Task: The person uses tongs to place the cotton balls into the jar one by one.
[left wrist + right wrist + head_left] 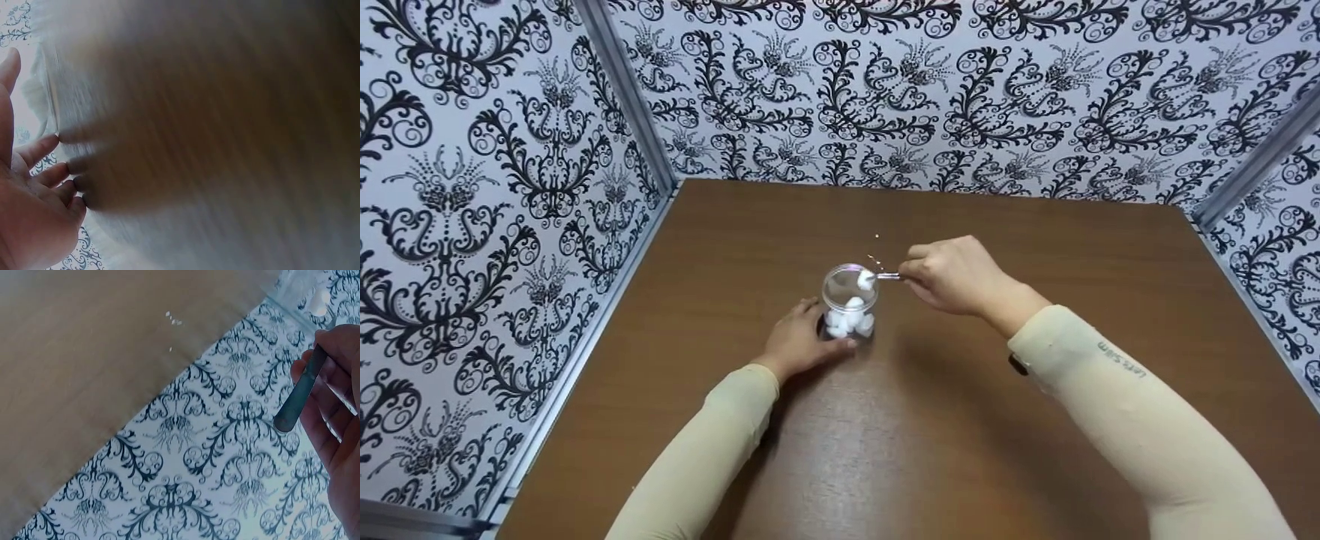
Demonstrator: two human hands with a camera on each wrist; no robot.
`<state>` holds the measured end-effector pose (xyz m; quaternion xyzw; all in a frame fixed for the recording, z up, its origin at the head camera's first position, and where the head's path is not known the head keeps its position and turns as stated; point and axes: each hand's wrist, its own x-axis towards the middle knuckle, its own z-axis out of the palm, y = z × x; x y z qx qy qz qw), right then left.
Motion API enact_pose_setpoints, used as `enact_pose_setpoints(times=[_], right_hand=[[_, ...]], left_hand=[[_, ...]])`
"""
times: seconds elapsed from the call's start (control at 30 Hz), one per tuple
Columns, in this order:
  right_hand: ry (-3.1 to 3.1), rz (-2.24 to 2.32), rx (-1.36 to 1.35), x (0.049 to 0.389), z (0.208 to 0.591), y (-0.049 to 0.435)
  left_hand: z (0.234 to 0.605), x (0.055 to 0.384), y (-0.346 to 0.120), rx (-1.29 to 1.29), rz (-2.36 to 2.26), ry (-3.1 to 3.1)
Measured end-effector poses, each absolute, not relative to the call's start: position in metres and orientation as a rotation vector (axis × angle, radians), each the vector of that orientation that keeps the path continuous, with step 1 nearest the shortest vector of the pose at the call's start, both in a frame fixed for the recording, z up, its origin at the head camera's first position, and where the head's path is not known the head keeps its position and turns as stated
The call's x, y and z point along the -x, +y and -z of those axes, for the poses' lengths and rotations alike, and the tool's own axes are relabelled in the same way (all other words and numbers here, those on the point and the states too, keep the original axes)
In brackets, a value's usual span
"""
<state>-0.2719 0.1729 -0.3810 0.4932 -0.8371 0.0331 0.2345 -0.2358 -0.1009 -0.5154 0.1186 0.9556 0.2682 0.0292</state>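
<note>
A clear round jar [849,307] stands on the table with several white cotton balls [847,321] inside. My left hand [799,341] holds the jar low on its left side, fingers behind and thumb in front. In the left wrist view, the fingers curve beside the clear jar [42,95]. My right hand [952,274] pinches slim metal tweezers [889,276] just right of the jar's rim. At their tip is a single cotton ball [866,280], level with the rim. The right wrist view shows the tweezers' flat, widened end [292,410] protruding from between the fingers.
Small white bits [875,259] lie on the brown table [750,240] behind the jar. Patterned black-and-white panels [885,97] with metal corner posts [637,97] enclose the table at the back and sides.
</note>
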Motion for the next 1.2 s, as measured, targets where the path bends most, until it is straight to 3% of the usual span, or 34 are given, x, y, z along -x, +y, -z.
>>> enact_pose_setpoints(times=[0.73,0.97,1.2], right_hand=[[-2.326,-0.096,-1.384,0.267,0.400,0.182],[-2.305,-0.135,-1.333,0.263,0.402,0.208],[-2.408,-0.103,-1.244,0.257,0.428,0.247]], left_hand=[[0.517,0.237,-0.096,-0.390,-0.883,2.929],[0.516,0.236,-0.099,-0.368,-0.835,2.930],[0.515,0.237,-0.101,-0.363,-0.832,2.933]])
